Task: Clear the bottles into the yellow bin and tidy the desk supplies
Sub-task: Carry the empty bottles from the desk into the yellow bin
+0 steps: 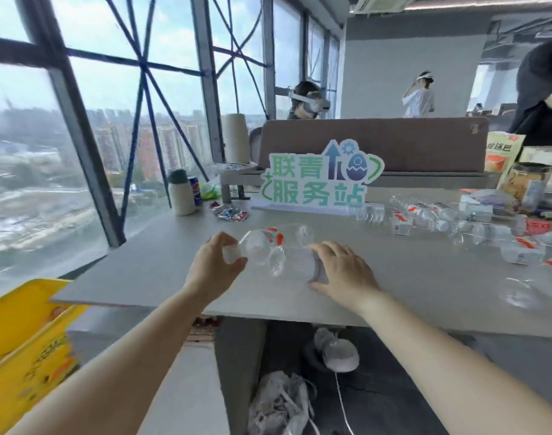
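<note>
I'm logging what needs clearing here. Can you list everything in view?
Desk: one, grey, centre.
Red-label bottle: one, clear, desk front.
Plain bottle: one, clear, beside it.
Loose bottles: several, clear, desk right.
Bin: one, yellow, lower left.
Sign: one, green-white, desk back.
Can: one, blue, back left.
Flask: one, white, beside can.
Jar: one, clear, far right.
People: three, background.
Left hand: grips red-label bottle.
Right hand: grips plain bottle.
</note>
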{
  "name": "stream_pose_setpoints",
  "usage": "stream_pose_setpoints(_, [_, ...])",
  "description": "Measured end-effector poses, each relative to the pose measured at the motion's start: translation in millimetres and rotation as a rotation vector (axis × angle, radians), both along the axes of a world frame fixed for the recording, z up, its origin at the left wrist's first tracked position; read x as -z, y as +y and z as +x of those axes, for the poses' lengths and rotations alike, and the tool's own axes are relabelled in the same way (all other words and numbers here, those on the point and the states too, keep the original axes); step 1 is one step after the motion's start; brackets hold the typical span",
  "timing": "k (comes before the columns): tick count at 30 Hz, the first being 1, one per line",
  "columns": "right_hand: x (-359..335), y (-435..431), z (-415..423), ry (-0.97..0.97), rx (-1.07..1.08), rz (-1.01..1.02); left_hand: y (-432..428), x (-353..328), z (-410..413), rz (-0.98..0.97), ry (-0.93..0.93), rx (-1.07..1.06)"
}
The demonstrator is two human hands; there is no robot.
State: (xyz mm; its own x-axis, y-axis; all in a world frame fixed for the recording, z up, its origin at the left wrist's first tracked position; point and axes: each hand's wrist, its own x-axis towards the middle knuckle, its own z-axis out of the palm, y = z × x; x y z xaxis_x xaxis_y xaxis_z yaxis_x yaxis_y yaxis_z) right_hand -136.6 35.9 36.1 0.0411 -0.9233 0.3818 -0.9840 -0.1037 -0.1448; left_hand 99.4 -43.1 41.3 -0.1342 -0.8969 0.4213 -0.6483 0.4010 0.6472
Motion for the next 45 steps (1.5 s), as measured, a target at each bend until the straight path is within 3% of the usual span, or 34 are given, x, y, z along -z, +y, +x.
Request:
stream_pose_setpoints(8, [-30,-20,188,-0.149,-0.432,-0.103,79,-25,196,-0.113,0.082,-0.384])
stream_pose_setpoints(21, [-4,-99,453,-0.471,-0.937,-0.094,115,-8,408,-0.208,0.04,-0.823])
stream_pose_setpoints(33, [47,-213,615,-0.669,-1.012,-0.04,17,38,548,-0.192,-0.027,-0.9])
stream_pose_setpoints(40, [24,-246,645,-0.9,-0.97,-0.152,-13,25,572,-0.276,0.004,-0.873])
stream_pose_setpoints(45, [-5,-267,673,-0.926,-1.012,-0.256,-41,0,593,-0.326,-0.089,-0.835])
